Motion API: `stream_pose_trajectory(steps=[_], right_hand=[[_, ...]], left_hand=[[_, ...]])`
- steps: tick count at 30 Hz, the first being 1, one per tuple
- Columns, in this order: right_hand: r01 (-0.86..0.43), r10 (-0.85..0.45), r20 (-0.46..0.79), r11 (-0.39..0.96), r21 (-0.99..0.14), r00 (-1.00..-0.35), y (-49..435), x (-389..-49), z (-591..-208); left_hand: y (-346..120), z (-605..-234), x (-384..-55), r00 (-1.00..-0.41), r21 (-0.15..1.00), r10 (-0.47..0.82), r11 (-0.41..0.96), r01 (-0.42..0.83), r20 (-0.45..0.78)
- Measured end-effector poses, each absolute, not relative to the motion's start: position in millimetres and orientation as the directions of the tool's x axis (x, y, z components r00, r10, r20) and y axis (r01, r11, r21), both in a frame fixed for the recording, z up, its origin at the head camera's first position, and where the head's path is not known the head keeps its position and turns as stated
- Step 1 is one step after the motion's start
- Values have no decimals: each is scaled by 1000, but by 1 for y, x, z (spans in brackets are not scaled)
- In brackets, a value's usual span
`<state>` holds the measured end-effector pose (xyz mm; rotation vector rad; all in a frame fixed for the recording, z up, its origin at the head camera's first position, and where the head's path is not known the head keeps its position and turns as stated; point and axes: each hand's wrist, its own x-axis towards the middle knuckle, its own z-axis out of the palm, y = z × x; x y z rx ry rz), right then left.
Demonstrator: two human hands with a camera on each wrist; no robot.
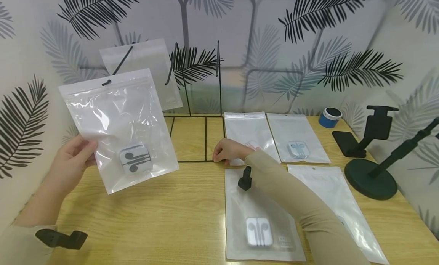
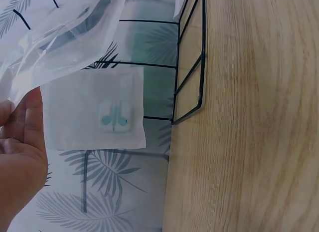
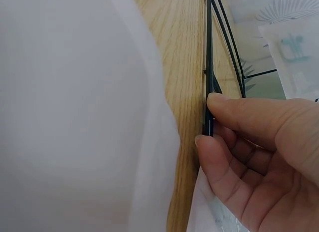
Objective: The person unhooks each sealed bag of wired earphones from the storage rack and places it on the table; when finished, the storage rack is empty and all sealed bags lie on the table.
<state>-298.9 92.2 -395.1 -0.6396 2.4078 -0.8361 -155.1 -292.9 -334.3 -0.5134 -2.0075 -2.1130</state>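
My left hand pinches the side edge of a translucent white zip bag with earphones in a clear case inside. The bag's top hole is at the tip of a black hook, so it hangs tilted, its front facing me. Behind it another white bag hangs against the back; the left wrist view shows pale earphones in it. My right hand holds the front base wire of the black wire rack; the right wrist view shows thumb and forefinger on that wire.
Several zip bags lie on the right of the wooden table, among them a large one under my right sleeve. Beyond stand a blue jar, a black phone stand and a round dark-green base. Bare hooks project nearby.
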Motion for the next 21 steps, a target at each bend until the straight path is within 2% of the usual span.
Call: stream_pose_trajectory(steps=[9,14,17,21], right_hand=[[-262,-574,-305,700,-664,-760,93,-300,-394],[-254,-568,-308,702,-665,-764,93,-300,-395],[-255,-570,-308,701,-666,-762,94,-301,-395],[-257,-576,-307,695,-671,-757,93,-300,-396]], left_hand=[[-295,-335,-143,-916,917,121,-174,359,382],[-290,-335,-140,-894,904,190,-226,362,406],[-284,-337,-139,-878,910,262,-222,349,401],[-273,-343,-137,-869,940,357,-136,314,342]])
